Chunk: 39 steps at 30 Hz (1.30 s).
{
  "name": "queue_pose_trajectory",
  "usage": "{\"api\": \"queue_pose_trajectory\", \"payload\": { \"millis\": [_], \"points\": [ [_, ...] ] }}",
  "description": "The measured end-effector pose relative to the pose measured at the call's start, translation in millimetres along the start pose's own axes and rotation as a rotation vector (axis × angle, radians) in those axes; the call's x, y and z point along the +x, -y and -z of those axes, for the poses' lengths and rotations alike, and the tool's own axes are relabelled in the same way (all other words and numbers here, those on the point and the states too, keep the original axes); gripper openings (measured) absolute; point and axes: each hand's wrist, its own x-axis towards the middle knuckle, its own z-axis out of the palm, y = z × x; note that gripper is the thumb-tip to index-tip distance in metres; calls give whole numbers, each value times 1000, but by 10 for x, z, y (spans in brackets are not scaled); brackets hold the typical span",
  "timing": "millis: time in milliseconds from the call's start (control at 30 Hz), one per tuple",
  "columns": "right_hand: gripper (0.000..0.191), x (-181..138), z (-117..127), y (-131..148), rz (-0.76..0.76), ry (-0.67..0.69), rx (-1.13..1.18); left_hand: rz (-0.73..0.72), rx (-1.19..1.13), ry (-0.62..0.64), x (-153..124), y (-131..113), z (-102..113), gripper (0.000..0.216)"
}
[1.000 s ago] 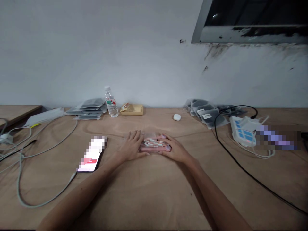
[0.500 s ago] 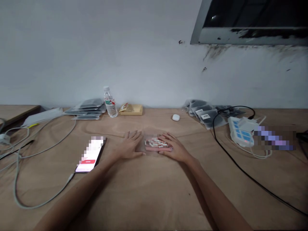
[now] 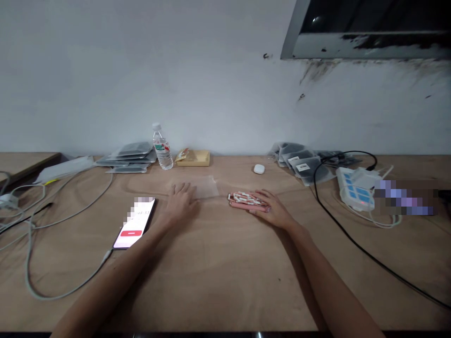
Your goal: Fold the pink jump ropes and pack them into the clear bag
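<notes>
My left hand lies flat on the wooden table, fingers spread, its fingertips on the near left edge of a clear plastic bag that lies flat. My right hand rests palm down to the right, fingers stretched over a small heap of white and pink pieces on the bare wood. The heap lies outside the bag, about a hand's width to its right.
A phone with a lit screen and cable lies left of my left hand. Along the wall stand a water bottle, grey pouches, a yellow box, a white earbud case, more pouches. A power strip and black cable lie right.
My hands have parted: the left has slid the clear bag away and to the left, the right has drawn the white and pink pieces out to the right.
</notes>
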Motion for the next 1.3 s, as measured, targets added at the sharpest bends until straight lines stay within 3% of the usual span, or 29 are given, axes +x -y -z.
{"api": "queue_pose_trajectory", "payload": {
  "millis": [100,233,467,700,833,967,1100,1300],
  "points": [
    [43,6,-37,52,-15,-20,7,122,32,-112,-1,-69,-85,43],
    [50,33,-110,168,-14,-34,36,149,33,-165,37,-50,-203,44],
    [51,66,-276,582,113,32,55,-19,-117,-159,111,43,-342,69],
    [55,253,-569,946,168,41,89,-136,-236,-171,116,-61,-325,63],
    [53,362,-698,952,149,35,88,-202,-347,-267,12,-196,-238,52],
    [52,358,-749,889,122,-2,195,-371,-383,-162,-143,-426,-173,50],
    [47,317,-712,827,69,-28,376,-361,-312,-81,-211,-573,-207,65],
    [36,276,-637,676,-28,-55,338,-334,-214,-65,-192,-603,-188,70]
  ]
}}
